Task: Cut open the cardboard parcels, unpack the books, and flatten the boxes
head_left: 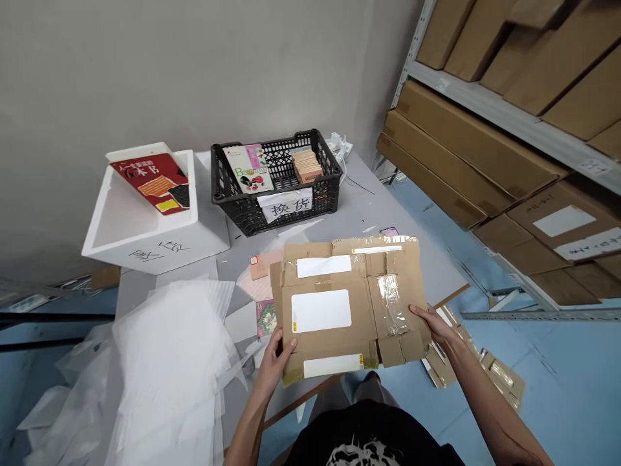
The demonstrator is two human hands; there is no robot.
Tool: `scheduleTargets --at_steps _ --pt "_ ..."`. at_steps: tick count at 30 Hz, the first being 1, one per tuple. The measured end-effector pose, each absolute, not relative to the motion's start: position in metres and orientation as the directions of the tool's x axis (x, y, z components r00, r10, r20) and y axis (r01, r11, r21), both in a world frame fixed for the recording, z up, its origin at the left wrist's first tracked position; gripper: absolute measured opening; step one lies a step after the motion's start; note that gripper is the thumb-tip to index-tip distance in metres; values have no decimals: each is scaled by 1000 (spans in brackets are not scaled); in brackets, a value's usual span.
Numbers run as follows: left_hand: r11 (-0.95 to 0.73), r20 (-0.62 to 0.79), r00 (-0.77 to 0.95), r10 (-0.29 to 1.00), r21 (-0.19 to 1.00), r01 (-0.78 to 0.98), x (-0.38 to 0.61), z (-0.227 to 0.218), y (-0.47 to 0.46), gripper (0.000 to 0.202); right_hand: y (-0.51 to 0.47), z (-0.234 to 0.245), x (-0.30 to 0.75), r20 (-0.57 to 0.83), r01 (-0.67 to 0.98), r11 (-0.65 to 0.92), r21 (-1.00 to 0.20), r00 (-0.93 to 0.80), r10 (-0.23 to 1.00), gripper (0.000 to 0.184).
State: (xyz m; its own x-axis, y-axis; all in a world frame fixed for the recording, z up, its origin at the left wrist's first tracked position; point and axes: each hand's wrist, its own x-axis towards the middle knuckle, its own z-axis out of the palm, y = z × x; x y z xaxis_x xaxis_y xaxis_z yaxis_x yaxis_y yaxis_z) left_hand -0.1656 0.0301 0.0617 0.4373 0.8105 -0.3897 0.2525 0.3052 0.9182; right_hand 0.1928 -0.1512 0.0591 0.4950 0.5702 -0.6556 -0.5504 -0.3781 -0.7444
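Note:
A flattened brown cardboard box (334, 349) with white labels and clear tape is held up over the front edge of the table. My left hand (276, 359) grips its lower left edge, thumb on the front face. At its right edge my right hand (434, 323) is closed on the cardboard, thumb on top. Behind its left side lie a small pink packet (258, 266) and a purple-and-green booklet (266, 317), both on the table. Part of a phone (389, 232) shows past the cardboard's top edge.
On the grey table (369, 200) stand a white foam box (150, 255) holding a red book (155, 181), a black crate (291, 210) of books and small boxes, and stacked white foam sheets (169, 369). Flattened cartons (502, 378) lie on the floor. Shelves (514, 123) hold cartons at right.

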Motion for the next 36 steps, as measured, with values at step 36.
scheduleTargets --at_steps 36 --pt "638 -713 -127 689 681 -360 -167 41 98 35 -189 -43 256 -753 -726 -354 -589 335 566 51"
